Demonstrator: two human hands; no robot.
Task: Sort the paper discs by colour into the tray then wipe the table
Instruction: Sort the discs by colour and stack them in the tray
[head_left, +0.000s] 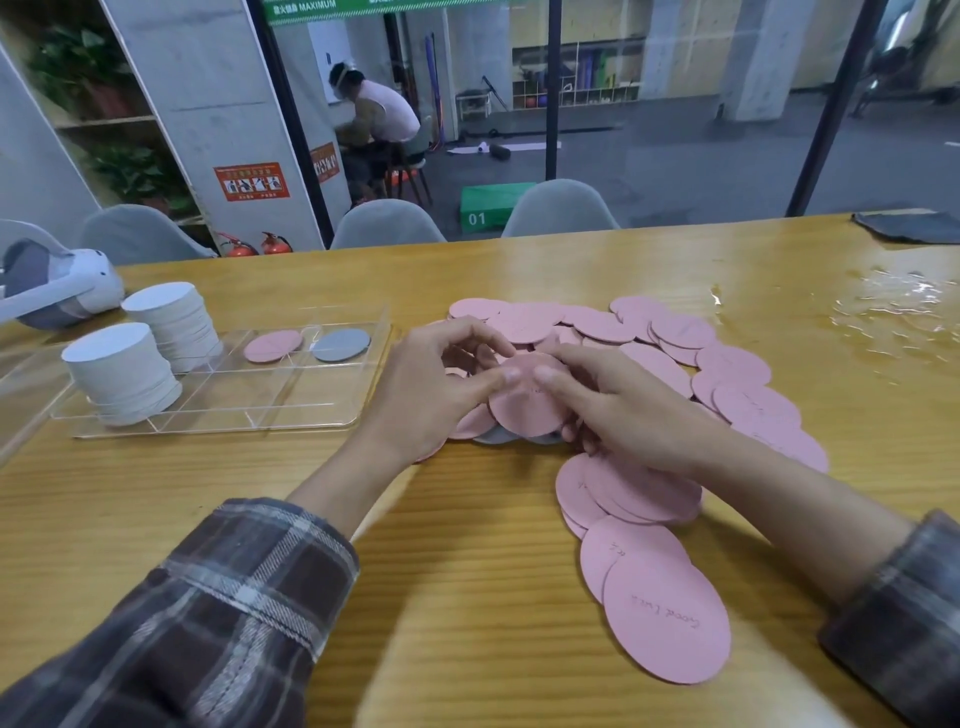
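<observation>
The left hand (426, 400) and right hand (623, 415) each pinch one pink disc (524, 410) in their grip, above the pile (680, 332). A grey edge (498, 435), maybe another disc, shows beneath it. The tray (311, 421) lies at nine o'clock.

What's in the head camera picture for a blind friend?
The left hand and right hand pinch a pink disc over a pile of pink discs on a table. A clear tray holds two white stacks, a lone pink disc and a grey disc.

Wooden table (467, 571) — clear tray (291, 397), pink discs (680, 332), dark cloth (914, 227), headset (57, 286).
</observation>
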